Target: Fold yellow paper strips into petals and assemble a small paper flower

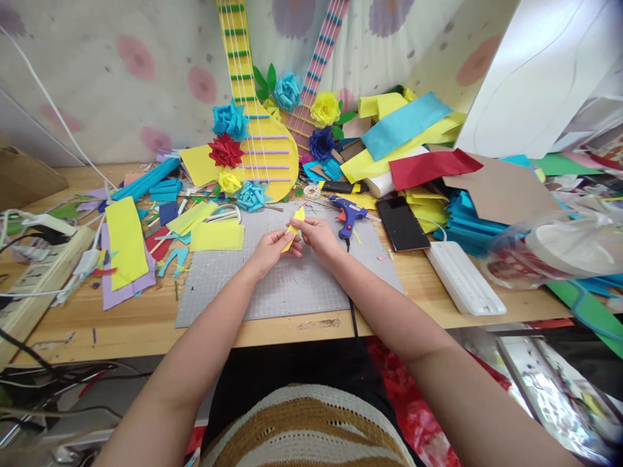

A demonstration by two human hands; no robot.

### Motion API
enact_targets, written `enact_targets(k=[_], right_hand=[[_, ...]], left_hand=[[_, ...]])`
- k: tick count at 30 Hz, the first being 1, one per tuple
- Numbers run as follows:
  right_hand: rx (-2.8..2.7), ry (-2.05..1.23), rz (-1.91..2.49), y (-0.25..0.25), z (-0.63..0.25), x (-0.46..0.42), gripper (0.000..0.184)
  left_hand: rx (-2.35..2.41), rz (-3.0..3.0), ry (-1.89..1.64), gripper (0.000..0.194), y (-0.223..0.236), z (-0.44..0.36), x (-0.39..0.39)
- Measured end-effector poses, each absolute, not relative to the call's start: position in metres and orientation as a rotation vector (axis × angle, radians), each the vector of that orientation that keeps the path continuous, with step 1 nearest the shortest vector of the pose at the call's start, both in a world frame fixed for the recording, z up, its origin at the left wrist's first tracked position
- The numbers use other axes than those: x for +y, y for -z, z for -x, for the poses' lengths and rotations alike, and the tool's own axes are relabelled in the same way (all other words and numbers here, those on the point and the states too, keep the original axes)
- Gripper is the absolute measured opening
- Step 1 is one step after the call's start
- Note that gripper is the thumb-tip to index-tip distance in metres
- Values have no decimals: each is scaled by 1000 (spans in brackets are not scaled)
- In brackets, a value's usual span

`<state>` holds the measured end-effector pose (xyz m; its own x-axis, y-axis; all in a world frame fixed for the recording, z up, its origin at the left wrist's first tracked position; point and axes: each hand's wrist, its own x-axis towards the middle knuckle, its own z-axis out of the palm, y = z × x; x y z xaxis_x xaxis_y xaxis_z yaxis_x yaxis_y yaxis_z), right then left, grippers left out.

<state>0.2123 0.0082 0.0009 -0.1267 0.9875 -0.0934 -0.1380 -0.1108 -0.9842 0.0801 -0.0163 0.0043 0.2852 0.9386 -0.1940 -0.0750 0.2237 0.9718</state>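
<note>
Yellow paper piece, grey gridded mat, blue glue gun (orange-red trigger), white flowered curtain

1. a dark-screened phone lies beside a white power bank.
2. a flowered curtain hangs behind the desk.
3. a power strip sits far left.
4. a white panel stands right.

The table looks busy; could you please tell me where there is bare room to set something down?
The grey mat is mostly bare on the near side of the hands, between the forearms. Wood shows left of the mat's near corner, and narrowly between mat and white box. The back is crowded with flowers and paper.
</note>
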Motion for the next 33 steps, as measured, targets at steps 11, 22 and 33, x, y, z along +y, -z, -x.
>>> enact_targets(k=[11, 22, 33], right_hand=[[-1140, -1422, 1131, -3, -211, 8, 38], [-1102, -1417, 1121, -3, -222, 14, 35], [-1068, -1358, 1126, 1, -226, 20, 35]], left_hand=[[1165, -1061, -898, 21, -7, -82, -18], [1115, -1059, -814, 19, -4, -78, -19], [1122, -1045, -764, 20, -8, -78, -21]])
